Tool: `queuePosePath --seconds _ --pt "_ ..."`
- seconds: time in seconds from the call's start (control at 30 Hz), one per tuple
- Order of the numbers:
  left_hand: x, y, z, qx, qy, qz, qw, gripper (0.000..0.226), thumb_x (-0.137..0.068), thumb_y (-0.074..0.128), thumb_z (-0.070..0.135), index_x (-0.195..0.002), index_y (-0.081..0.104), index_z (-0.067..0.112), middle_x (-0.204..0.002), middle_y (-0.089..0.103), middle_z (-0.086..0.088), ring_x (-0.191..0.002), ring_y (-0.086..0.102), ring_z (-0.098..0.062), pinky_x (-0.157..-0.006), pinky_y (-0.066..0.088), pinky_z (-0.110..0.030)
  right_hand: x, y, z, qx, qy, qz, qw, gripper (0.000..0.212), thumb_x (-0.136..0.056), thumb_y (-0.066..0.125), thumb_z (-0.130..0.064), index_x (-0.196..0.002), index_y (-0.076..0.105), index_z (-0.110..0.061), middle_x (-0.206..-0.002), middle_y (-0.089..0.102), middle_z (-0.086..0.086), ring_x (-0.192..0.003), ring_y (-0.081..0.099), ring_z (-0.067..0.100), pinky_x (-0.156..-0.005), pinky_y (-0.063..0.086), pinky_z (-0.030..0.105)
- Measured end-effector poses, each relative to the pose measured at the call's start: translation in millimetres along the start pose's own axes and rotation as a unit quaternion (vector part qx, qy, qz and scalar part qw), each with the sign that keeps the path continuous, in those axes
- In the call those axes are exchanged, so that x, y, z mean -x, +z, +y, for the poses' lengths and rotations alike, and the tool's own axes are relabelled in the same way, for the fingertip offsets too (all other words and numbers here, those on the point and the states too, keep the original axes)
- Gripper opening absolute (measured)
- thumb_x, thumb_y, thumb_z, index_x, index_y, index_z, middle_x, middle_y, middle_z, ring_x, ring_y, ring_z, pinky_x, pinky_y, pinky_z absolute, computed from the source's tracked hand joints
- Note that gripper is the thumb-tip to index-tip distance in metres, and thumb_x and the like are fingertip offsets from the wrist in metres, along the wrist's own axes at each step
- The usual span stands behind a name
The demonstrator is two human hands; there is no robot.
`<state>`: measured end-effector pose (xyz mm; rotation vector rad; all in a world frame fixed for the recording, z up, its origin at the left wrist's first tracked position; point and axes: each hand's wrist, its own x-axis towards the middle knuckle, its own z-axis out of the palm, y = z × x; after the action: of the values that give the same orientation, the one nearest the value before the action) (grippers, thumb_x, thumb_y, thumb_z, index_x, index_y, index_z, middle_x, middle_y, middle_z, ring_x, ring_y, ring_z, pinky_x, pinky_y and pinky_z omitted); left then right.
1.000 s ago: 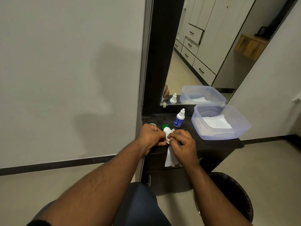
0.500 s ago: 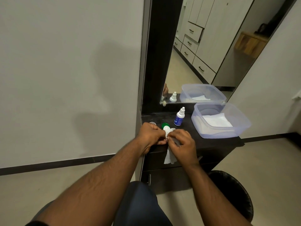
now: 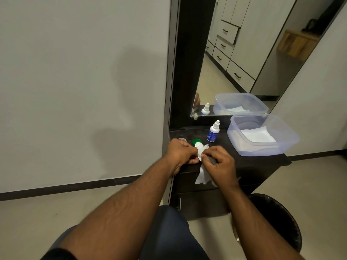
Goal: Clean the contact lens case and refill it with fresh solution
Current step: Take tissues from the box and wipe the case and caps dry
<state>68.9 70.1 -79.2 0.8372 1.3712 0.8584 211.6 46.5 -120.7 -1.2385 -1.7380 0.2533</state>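
Note:
My left hand (image 3: 181, 152) is closed on the white contact lens case (image 3: 198, 146), which peeks out between my two hands above the dark dresser top (image 3: 231, 152). My right hand (image 3: 218, 163) pinches a white tissue (image 3: 202, 176) against the case; the tissue's tail hangs down over the dresser front. A green cap (image 3: 196, 141) lies just behind the case. A small clear cap (image 3: 182, 139) sits behind my left hand. A white solution bottle with a blue label (image 3: 213, 132) stands upright further back.
A clear plastic tub (image 3: 290, 139) holding white tissues sits on the right of the dresser. A mirror (image 3: 234, 53) rises behind it. A black lined bin (image 3: 277, 218) stands on the floor at lower right. My knee is below the dresser front.
My hands stay together on the case and tissue, with only small finger shifts. The tissue's hanging tail has shifted slightly.

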Motion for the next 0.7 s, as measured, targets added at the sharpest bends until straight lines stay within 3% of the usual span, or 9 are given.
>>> queuePosePath --seconds 0.13,0.23,0.37,0.5,0.6,0.7 --pt "0 -1 0 -0.001 0.006 0.0 1.0 0.002 -0.08 0.069 -0.003 -0.082 0.07 -0.003 -0.078 0.069 -0.018 -0.061 0.07 -0.019 -0.059 0.06 -0.026 -4 2 -1 -0.001 0.034 0.002 0.999 0.009 -0.077 0.07 0.002 -0.084 0.073 -0.004 -0.085 0.065 0.005 -0.083 0.061 0.019 -0.078 0.048 0.021" --pt "1 -1 1 -0.011 0.006 -0.004 1.0 0.004 -0.079 0.07 -0.003 -0.083 0.071 -0.003 -0.08 0.07 -0.018 -0.063 0.07 -0.019 -0.061 0.06 -0.027 -3 3 0 0.03 -0.001 -0.031 0.999 0.011 -0.077 0.072 -0.002 -0.088 0.074 -0.004 -0.089 0.066 0.005 -0.087 0.06 0.021 -0.079 0.047 0.026" --pt "3 0 2 -0.005 0.008 -0.001 1.0 0.004 -0.079 0.07 -0.004 -0.082 0.071 -0.004 -0.079 0.07 -0.019 -0.062 0.07 -0.019 -0.057 0.06 -0.025 -9 -3 0 -0.018 0.062 -0.044 0.997 0.008 -0.078 0.071 -0.005 -0.085 0.075 -0.007 -0.087 0.065 -0.001 -0.088 0.061 0.018 -0.079 0.052 0.034" --pt "4 0 2 -0.001 0.005 -0.003 1.0 0.005 -0.078 0.071 -0.004 -0.083 0.071 -0.003 -0.081 0.071 -0.018 -0.064 0.071 -0.019 -0.056 0.059 -0.024 -9 -11 -2 -0.049 0.068 -0.105 0.991 0.01 -0.079 0.072 -0.006 -0.086 0.076 -0.011 -0.092 0.063 -0.004 -0.093 0.06 0.012 -0.082 0.049 0.022" --pt "5 0 3 -0.002 0.003 0.004 1.0 0.007 -0.08 0.068 -0.005 -0.087 0.071 -0.006 -0.079 0.07 -0.019 -0.061 0.07 -0.019 -0.053 0.058 -0.023 -13 -16 -2 -0.075 0.123 -0.085 0.986 0.017 -0.077 0.07 0.0 -0.079 0.073 -0.017 -0.088 0.064 -0.009 -0.088 0.061 0.004 -0.076 0.046 0.013" --pt "5 0 3 -0.001 0.006 0.005 1.0 0.009 -0.081 0.068 -0.005 -0.089 0.07 -0.008 -0.083 0.069 -0.021 -0.061 0.069 -0.019 -0.053 0.059 -0.023 -14 -16 -2 -0.093 0.123 -0.093 0.984 0.02 -0.075 0.071 0.001 -0.076 0.071 -0.019 -0.086 0.065 -0.008 -0.087 0.062 0.005 -0.075 0.047 0.011"
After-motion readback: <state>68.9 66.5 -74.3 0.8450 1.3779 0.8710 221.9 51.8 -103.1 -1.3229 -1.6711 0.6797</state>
